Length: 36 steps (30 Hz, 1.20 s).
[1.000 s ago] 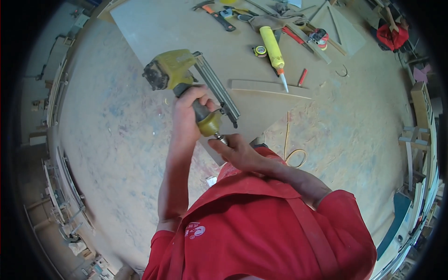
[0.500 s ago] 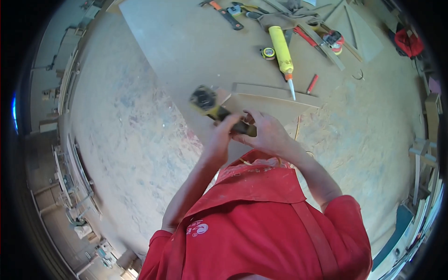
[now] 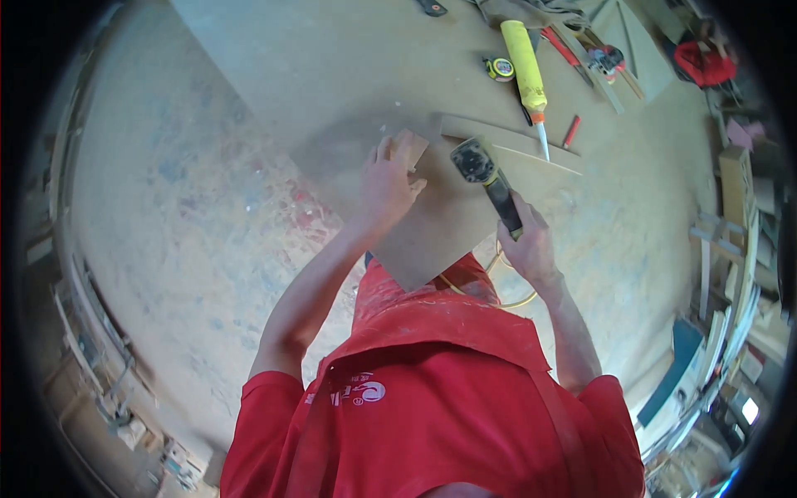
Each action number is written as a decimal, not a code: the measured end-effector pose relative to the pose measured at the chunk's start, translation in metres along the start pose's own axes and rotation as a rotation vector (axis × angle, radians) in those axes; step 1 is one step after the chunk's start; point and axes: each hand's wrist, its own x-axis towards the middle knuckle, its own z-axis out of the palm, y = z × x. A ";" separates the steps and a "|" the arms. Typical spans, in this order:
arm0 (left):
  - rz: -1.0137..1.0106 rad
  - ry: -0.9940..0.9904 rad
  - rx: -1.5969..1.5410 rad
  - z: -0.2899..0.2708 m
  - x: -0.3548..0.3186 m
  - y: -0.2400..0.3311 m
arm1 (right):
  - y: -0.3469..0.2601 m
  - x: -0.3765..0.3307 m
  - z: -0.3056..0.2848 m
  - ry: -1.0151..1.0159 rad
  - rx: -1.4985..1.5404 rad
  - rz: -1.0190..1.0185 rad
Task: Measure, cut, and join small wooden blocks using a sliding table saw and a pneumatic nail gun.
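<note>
My right hand (image 3: pixel 531 242) is closed round the black handle of a yellow-and-black nail gun (image 3: pixel 475 161), whose blocky head points up and to the left above the board. A yellow air hose (image 3: pixel 521 300) curves below that hand. On the left, my left hand (image 3: pixel 388 187) grips a small tan piece of wood (image 3: pixel 413 149) close to the board's surface, its fingers at the left side and partly hiding it. Under both hands lies a large flat board (image 3: pixel 415 253), one corner pointing toward me.
A long thin wood strip (image 3: pixel 490 135) lies beyond the nail gun. Past it are a yellow sealant tube (image 3: pixel 523 62) with a white nozzle, a tape measure (image 3: pixel 499 69), a red marker (image 3: pixel 572 130) and red-handled pliers (image 3: pixel 563 47). Dusty, paint-stained floor (image 3: pixel 199 216) extends leftward.
My hands have moved apart. The nail gun went from between both hands to my right hand alone, on the right. My left hand has reached forward and taken hold of the small wood piece.
</note>
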 end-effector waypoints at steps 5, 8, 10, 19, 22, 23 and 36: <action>0.036 0.048 -0.121 0.013 -0.002 -0.028 | -0.016 -0.019 0.045 0.075 -0.153 -0.034; 0.003 0.101 -0.158 -0.013 0.006 -0.049 | -0.018 -0.028 0.068 -0.006 -0.357 -0.013; -0.278 -0.093 -0.522 -0.034 0.008 -0.057 | -0.026 -0.031 0.077 0.048 -0.314 0.019; -0.863 -0.680 -1.410 -0.097 -0.031 -0.012 | -0.130 -0.012 0.078 0.326 0.272 -0.033; -0.855 -0.772 -1.325 -0.114 -0.032 0.004 | -0.125 -0.013 0.084 0.040 0.478 0.129; -0.860 -0.818 -1.286 -0.121 -0.033 0.003 | -0.130 -0.014 0.085 0.049 0.496 0.123; -0.631 -0.934 -1.477 -0.131 0.019 -0.056 | -0.153 0.012 0.112 0.373 0.477 0.020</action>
